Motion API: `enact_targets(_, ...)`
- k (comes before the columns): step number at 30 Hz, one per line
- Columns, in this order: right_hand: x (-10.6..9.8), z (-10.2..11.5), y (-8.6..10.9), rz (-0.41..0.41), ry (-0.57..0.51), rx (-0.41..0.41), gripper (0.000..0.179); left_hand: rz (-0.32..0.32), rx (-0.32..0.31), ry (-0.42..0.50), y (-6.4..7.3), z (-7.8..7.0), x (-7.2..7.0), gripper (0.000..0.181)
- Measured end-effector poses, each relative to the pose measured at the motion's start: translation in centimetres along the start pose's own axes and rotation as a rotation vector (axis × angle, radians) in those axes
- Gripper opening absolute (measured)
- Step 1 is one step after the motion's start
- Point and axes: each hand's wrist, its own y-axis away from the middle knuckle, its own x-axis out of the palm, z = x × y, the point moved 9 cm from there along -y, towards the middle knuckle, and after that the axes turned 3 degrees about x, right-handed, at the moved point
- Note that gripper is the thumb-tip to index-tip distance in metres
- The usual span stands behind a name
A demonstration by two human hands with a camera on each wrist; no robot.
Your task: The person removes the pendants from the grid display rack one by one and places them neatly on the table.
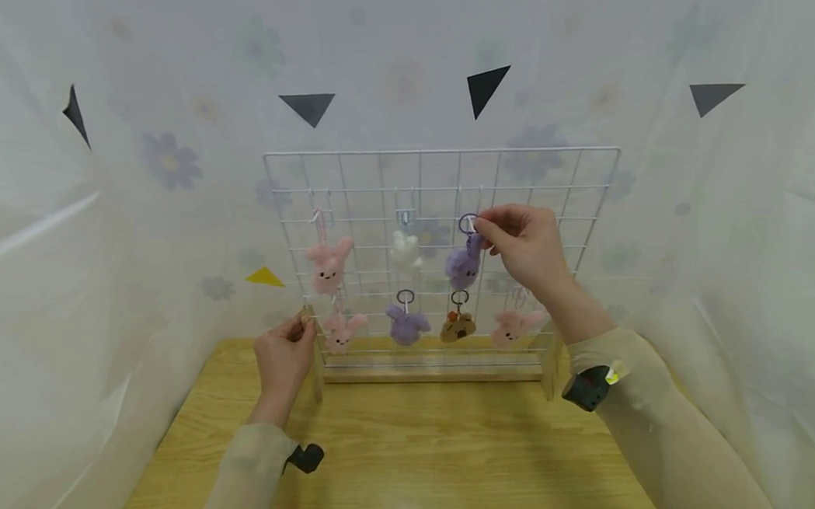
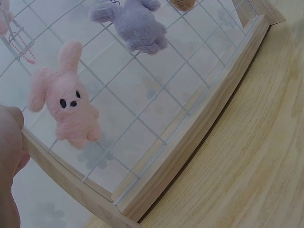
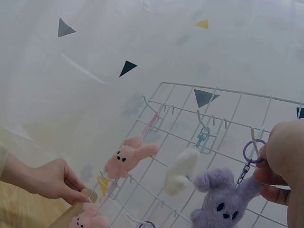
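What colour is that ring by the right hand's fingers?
The ring is purple; the right wrist view shows it best.

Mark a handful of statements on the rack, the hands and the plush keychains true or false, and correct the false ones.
1. The right hand holds the purple ring of a lavender plush bunny keychain. True.
2. The left hand grips a keychain. False: the left hand holds the pale wooden side post.
3. A fluffy white plush keychain hangs in the upper row. True.
4. The brown animal-head keychain hangs in the upper row. False: the brown plush animal-head keychain hangs in the lower row.
5. The white wire grid lies flat. False: it stands up.
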Motion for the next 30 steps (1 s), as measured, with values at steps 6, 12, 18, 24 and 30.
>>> enact_targets(6, -0.2, 0.4, 0.1, 0.003, 0.019, -0.011, 0.023, -0.006, 0.025, 0.004, -0.2, -0.2, -0.2, 0.021)
enact_targets(12, -0.6, 0.8, 0.5, 0.008, 0.020, -0.031, 0.022, -0.004, 0.017, 0.007, -0.2, -0.1, -0.2, 0.021)
enact_targets(18, -0.8, 0.8, 0.9, 0.012, 0.013, -0.021, 0.022, 0.003, 0.017, 0.019, -0.1, -0.2, -0.2, 0.021)
enact_targets(24, -1.0, 1.4, 1.4, 0.021, 0.009, -0.031, 0.020, 0.005, 0.024, 0.021, -0.1, -0.1, -0.1, 0.021)
enact_targets(30, -1.0, 1.9, 1.9, 0.028, 0.016, -0.028, 0.020, -0.011, 0.042, 0.022, -0.2, -0.1, -0.2, 0.020)
